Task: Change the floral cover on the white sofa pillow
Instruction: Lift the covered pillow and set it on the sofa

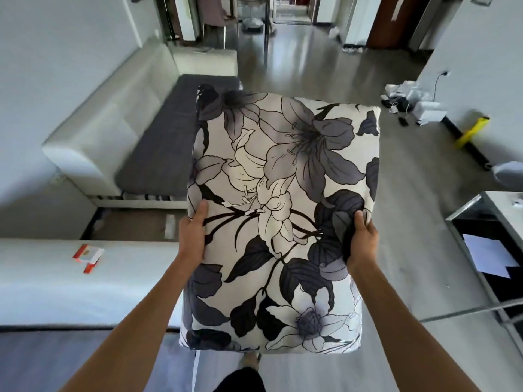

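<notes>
1. Beside the sofa (113, 131), the room lay wide, with grey floor (311, 66) running back toward the doorway.
2. Held out in mid-air before the person, the pillow (280, 216) was plump and fully inside its floral cover.
3. Each grip was clamped on a side edge: the left hand (194, 236) had its thumb over the front, and the right hand (360, 241) bunched the fabric.
4. A small red-and-white box (87, 254) lay on the white surface at left.
5. Good practice, I judged: turn the pillow to find the opening, which was not visible, then peel the cover back evenly rather than tugging one corner.
</notes>
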